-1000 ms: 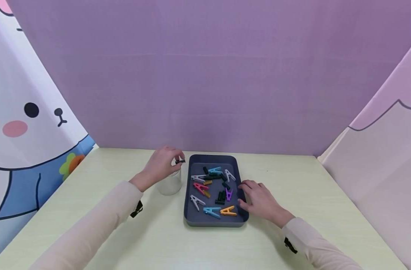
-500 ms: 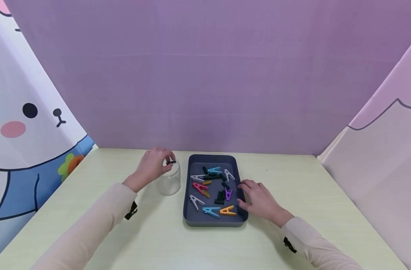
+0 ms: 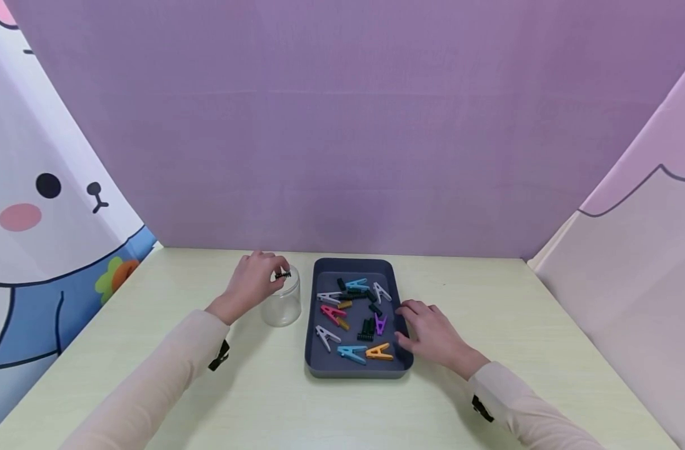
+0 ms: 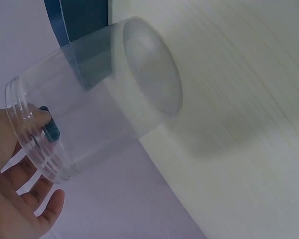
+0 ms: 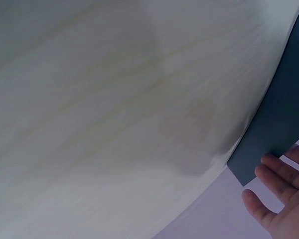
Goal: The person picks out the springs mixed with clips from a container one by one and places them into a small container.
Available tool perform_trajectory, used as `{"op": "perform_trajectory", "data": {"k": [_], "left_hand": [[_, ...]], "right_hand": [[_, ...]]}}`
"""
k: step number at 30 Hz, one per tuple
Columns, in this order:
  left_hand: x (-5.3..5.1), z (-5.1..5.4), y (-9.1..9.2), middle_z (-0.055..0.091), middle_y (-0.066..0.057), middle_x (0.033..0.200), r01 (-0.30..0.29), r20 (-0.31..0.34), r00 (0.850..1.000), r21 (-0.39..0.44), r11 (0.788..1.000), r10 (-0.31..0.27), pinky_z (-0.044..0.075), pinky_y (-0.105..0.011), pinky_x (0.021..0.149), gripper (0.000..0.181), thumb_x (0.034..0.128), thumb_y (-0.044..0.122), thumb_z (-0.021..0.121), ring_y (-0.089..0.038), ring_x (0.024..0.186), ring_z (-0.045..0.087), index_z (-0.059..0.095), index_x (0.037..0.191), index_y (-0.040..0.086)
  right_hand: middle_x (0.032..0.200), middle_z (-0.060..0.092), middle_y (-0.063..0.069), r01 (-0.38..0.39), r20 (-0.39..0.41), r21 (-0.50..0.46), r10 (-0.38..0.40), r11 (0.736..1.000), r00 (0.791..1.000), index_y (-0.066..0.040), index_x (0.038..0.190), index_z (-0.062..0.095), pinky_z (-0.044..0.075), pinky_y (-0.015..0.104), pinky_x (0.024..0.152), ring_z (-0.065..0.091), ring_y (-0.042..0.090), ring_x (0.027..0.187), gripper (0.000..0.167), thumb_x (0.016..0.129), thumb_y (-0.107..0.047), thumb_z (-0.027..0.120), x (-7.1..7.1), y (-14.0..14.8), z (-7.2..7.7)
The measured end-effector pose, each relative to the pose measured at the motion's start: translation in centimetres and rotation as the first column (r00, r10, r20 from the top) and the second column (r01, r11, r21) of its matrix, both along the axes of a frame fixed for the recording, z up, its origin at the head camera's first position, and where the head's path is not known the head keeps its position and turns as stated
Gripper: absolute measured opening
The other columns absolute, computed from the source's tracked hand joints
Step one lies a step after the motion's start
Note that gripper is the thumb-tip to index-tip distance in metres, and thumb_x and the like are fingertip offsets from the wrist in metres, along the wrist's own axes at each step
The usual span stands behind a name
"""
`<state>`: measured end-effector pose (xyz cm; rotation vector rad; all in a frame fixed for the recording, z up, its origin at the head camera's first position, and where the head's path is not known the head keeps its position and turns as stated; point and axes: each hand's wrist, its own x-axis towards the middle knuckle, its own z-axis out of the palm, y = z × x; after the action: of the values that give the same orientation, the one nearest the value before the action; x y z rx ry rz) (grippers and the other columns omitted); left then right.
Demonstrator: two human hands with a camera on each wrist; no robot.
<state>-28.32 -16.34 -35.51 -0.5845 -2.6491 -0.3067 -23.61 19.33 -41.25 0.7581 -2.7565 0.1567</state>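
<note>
At the mouth of a clear jar [image 3: 281,307], my left hand [image 3: 250,281] pinches a small dark ridged spring-like piece [image 3: 283,275] between thumb and fingers. The left wrist view shows that piece [image 4: 51,130] at the rim of the jar [image 4: 99,89], seen through its wall, with the other fingers of the left hand [image 4: 20,174] loosely spread. My right hand [image 3: 435,334] rests with relaxed fingers on the right edge of a grey tray [image 3: 359,372]; in the right wrist view the right hand [image 5: 286,194] touches the tray's side [image 5: 274,119].
Inside the tray lie a pink clip [image 3: 332,312], a purple clip [image 3: 380,324], an orange clip [image 3: 379,352], blue clips and white ones, with several dark green pieces and brown ones. The pale table [image 3: 264,400] ends at a purple backdrop [image 3: 342,156].
My left hand has moved left from the jar's right side with the dark piece, then slightly down at its mouth. The right hand has stayed at the tray's edge.
</note>
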Motion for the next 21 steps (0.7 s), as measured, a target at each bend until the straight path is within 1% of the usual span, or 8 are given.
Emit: {"op": "perform_trajectory", "data": {"k": [4,9,11,18,21], "left_hand": [[0.10,0.04,0.16,0.066,0.001,0.078,-0.010,0.009,1.000,0.003,1.000,0.010,0.042,-0.044,0.070,0.016,0.0750,0.013,0.069,-0.025,0.081,0.056,0.068,0.091,0.014],[0.02,-0.04,0.22,0.067,0.000,0.080,-0.036,0.045,0.998,0.004,0.999,0.036,0.042,-0.040,0.068,0.021,0.0743,0.014,0.070,-0.024,0.082,0.055,0.067,0.095,0.013],[0.00,-0.12,0.19,0.067,-0.001,0.080,-0.036,0.046,0.998,0.010,0.999,0.036,0.041,-0.039,0.067,0.023,0.0737,0.013,0.070,-0.025,0.081,0.055,0.067,0.096,0.012],[0.02,-0.19,0.16,0.068,-0.002,0.083,-0.041,0.051,0.998,0.025,0.999,0.039,0.042,-0.043,0.072,0.023,0.0750,0.013,0.068,-0.026,0.083,0.056,0.066,0.098,0.012],[0.02,-0.24,0.12,0.067,-0.003,0.084,-0.034,0.039,0.999,0.026,0.999,0.033,0.042,-0.044,0.072,0.023,0.0749,0.013,0.068,-0.026,0.083,0.056,0.066,0.098,0.012]], "right_hand": [[0.119,0.056,0.009,0.001,0.007,0.001,-0.001,1.000,1.000,-0.007,0.111,0.060,0.044,0.045,0.088,0.052,0.024,0.111,0.046,0.079,-0.039,0.064,0.06,0.04,0.07],[0.119,0.056,0.009,0.007,0.017,0.001,-0.007,1.000,1.000,-0.007,0.111,0.060,0.043,0.046,0.089,0.052,0.024,0.112,0.046,0.079,-0.039,0.065,0.13,-0.02,0.13],[0.119,0.056,0.009,0.010,0.019,0.001,-0.010,1.000,1.000,-0.007,0.111,0.060,0.043,0.046,0.089,0.052,0.024,0.112,0.046,0.078,-0.039,0.065,0.14,-0.07,0.12],[0.120,0.056,0.009,0.013,0.020,0.005,-0.013,1.000,1.000,-0.007,0.111,0.060,0.043,0.045,0.089,0.051,0.024,0.112,0.046,0.078,-0.038,0.065,0.06,-0.11,0.04],[0.120,0.056,0.009,0.014,0.022,0.002,-0.014,1.000,1.000,-0.007,0.111,0.060,0.043,0.045,0.089,0.051,0.024,0.112,0.046,0.078,-0.038,0.065,0.08,-0.12,0.07]]}}
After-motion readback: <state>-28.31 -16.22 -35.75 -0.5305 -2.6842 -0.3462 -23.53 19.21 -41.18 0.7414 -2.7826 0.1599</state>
